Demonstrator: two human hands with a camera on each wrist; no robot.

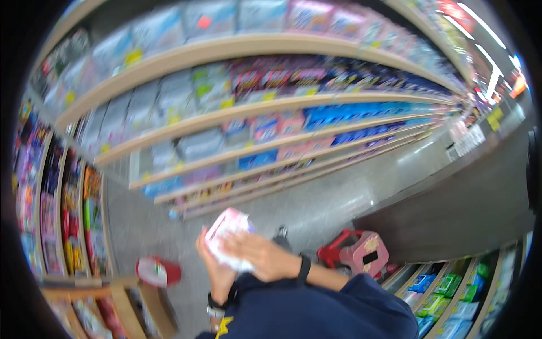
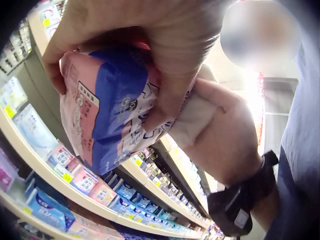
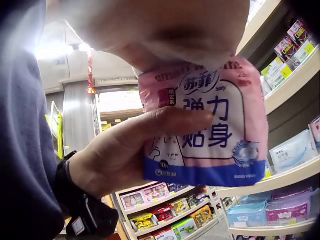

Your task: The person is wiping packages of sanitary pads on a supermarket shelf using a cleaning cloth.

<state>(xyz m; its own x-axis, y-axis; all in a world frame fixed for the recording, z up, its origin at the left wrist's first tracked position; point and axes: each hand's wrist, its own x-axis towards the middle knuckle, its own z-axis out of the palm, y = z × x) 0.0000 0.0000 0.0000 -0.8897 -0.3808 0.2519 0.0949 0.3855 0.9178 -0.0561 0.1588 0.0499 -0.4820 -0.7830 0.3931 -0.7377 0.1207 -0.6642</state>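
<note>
A pink, white and blue soft pack of sanitary pads (image 3: pixel 205 165) is held up in front of the body. My left hand (image 1: pixel 217 268) grips it from the side, its thumb (image 3: pixel 175 122) lying across the printed front. In the left wrist view, the fingers of that hand straddle the pack (image 2: pixel 117 100). My right hand (image 1: pixel 259 257) lies over the pack's other face in the head view. Between the right hand (image 2: pixel 225 135) and the pack shows a white cloth (image 2: pixel 192 120), held under the thumb. The right fingertips are mostly hidden in the wrist views.
Long shelves (image 1: pixel 226 104) of packaged goods run across the front. A red and pink step stool (image 1: pixel 364 254) stands on the floor to the right, near a dark panel (image 1: pixel 440 198). A red and white container (image 1: pixel 158 271) is on the floor at left. Low shelves (image 1: pixel 457 288) flank the right.
</note>
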